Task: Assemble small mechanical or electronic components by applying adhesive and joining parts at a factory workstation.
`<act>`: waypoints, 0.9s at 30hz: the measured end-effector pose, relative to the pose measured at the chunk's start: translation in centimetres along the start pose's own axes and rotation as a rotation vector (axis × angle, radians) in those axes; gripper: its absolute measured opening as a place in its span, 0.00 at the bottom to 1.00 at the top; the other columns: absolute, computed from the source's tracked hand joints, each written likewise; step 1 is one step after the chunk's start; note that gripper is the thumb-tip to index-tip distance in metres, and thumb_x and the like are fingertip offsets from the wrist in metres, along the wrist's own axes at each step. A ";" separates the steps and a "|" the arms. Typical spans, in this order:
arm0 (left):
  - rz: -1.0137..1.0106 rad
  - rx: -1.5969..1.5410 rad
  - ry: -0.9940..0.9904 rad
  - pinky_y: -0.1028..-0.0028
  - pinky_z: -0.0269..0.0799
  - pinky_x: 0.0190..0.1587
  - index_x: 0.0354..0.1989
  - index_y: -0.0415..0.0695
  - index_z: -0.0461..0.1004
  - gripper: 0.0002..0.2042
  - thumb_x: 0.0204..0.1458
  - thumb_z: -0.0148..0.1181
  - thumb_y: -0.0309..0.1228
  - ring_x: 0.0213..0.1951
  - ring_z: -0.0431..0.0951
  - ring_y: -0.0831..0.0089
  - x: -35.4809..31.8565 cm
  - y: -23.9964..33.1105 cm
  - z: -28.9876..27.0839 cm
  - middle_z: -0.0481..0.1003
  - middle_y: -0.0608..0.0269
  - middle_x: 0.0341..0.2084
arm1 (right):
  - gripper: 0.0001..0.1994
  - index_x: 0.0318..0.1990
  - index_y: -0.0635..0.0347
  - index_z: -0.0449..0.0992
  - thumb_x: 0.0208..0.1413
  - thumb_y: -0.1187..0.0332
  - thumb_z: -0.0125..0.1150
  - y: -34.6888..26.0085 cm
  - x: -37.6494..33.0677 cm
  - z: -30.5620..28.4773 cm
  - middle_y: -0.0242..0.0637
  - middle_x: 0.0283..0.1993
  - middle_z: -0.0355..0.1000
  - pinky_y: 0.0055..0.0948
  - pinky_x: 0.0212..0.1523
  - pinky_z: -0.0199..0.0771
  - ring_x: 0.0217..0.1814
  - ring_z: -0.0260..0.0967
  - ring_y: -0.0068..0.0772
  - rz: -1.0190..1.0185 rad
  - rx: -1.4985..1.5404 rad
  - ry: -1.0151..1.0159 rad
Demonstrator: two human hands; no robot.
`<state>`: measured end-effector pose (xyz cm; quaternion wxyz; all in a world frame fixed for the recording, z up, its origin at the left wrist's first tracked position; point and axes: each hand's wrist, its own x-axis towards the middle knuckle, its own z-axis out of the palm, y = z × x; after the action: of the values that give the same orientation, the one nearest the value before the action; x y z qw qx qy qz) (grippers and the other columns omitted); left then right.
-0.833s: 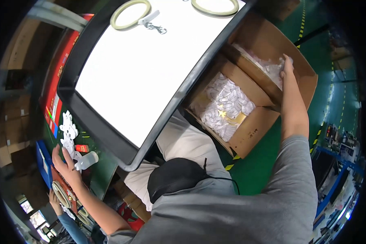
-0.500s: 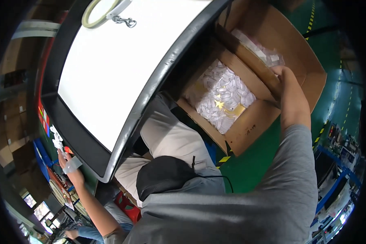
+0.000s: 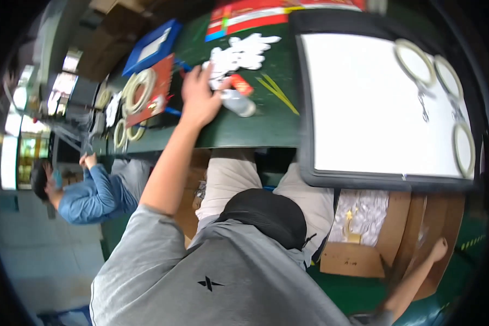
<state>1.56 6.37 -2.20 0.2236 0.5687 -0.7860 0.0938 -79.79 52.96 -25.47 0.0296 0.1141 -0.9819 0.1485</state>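
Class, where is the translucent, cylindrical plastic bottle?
Head view, upper middle: the bottle is on the green table, beside the left hand, below the small red box.

White, thin pieces (image 3: 250,50) lay loosely heaped just beyond the spread left fingers (image 3: 206,76). A translucent bottle (image 3: 237,102) sat right of them, beside the thumb. An open brown carton (image 3: 444,214) showed behind the right fingers (image 3: 439,250).

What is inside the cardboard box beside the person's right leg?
The cardboard box holds many small pale pieces, with yellow pieces among them. The black-rimmed white tray hides its far part, and the top layer covers anything beneath.
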 end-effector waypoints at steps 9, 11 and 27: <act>-0.159 -0.209 -0.046 0.40 0.43 0.69 0.67 0.57 0.64 0.29 0.58 0.55 0.51 0.70 0.50 0.40 1.7 -1.5 0.2 0.56 0.41 0.67 | 0.13 0.53 0.72 0.73 0.66 0.72 0.54 -40.9 -22.5 -26.5 0.42 0.48 0.77 0.25 0.53 0.73 0.49 0.74 0.30 -0.959 1.174 0.124; -0.191 -0.192 0.009 0.40 0.42 0.69 0.65 0.54 0.67 0.27 0.59 0.55 0.49 0.69 0.50 0.39 1.5 -1.4 0.3 0.59 0.41 0.66 | 0.15 0.57 0.67 0.71 0.64 0.74 0.56 -49.1 -31.6 -27.9 0.41 0.53 0.73 0.26 0.54 0.72 0.51 0.73 0.28 -1.277 0.823 -0.210; -0.100 -0.303 0.100 0.53 0.56 0.65 0.65 0.41 0.63 0.28 0.55 0.56 0.36 0.64 0.59 0.43 2.4 -1.6 1.0 0.58 0.37 0.64 | 0.29 0.67 0.44 0.65 0.61 0.46 0.53 -74.0 -51.5 -7.6 0.45 0.72 0.55 0.62 0.69 0.45 0.75 0.46 0.57 -1.530 0.232 -0.369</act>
<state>2.17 3.39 -2.16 0.3502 0.5616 -0.7496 -0.0086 -12.36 -2.53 -1.89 -0.0518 0.7818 -0.5986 0.1670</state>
